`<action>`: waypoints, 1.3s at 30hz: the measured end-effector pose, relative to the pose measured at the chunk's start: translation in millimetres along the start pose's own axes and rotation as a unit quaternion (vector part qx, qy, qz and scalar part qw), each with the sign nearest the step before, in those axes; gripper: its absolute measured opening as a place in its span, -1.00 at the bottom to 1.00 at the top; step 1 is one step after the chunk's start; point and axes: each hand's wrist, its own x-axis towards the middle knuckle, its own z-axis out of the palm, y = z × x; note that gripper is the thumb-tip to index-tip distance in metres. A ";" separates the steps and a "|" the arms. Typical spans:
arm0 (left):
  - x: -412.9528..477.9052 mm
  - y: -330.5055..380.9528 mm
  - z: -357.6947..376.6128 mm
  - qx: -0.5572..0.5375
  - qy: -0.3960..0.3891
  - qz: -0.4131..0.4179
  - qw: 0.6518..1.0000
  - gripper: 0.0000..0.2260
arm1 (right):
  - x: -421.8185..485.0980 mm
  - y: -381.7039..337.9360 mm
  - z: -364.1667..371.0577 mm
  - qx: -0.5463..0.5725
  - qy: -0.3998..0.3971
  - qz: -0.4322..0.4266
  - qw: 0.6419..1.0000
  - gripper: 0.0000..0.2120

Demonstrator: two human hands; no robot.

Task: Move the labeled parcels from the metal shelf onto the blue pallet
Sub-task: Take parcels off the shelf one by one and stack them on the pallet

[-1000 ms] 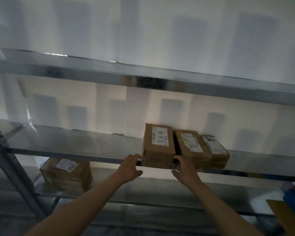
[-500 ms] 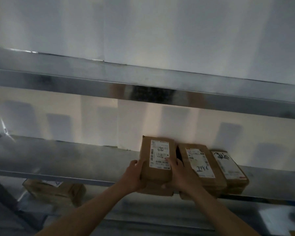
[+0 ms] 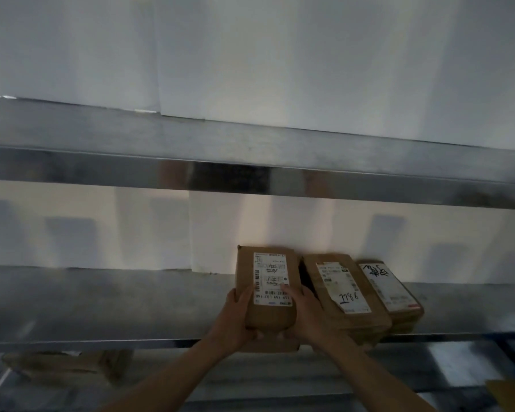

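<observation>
Four flat brown cardboard parcels show on the dull grey metal shelf (image 3: pixel 101 307), and a fifth blurred parcel (image 3: pixel 66 367) lies on the tier below. The left hand (image 3: pixel 235 319) and right hand (image 3: pixel 306 313) grip the held parcel (image 3: pixel 269 318), fingers curled under its near end, thumbs on top. It carries a white barcode label (image 3: pixel 270 279) and lies over a lower parcel (image 3: pixel 268 347). Just right of it lie the parcel marked 1786 (image 3: pixel 339 292), then the black-scrawled parcel (image 3: pixel 390 289)

The parcels (image 3: pixel 266 310) are brown with white labels (image 3: pixel 270 279); the shelf (image 3: pixel 101 301) is grey metal, the wall (image 3: pixel 250 55) white.
</observation>
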 end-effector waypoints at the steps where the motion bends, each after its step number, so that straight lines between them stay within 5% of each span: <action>1: 1.0 -1.3 -3.1 0.002 0.003 -0.006 1.000 -0.08 | -1.2 -3.2 0.2 0.003 -0.003 0.006 1.000 0.00; 19: -9.0 54.1 -86.0 -0.009 -0.025 0.161 0.987 -0.08 | -52.3 -63.3 -44.7 -0.031 0.139 0.086 0.986 0.00; 39: -24.0 220.6 49.6 -0.028 -0.198 0.327 0.924 -0.08 | -230.5 41.8 -94.4 0.019 0.279 0.275 0.920 -0.02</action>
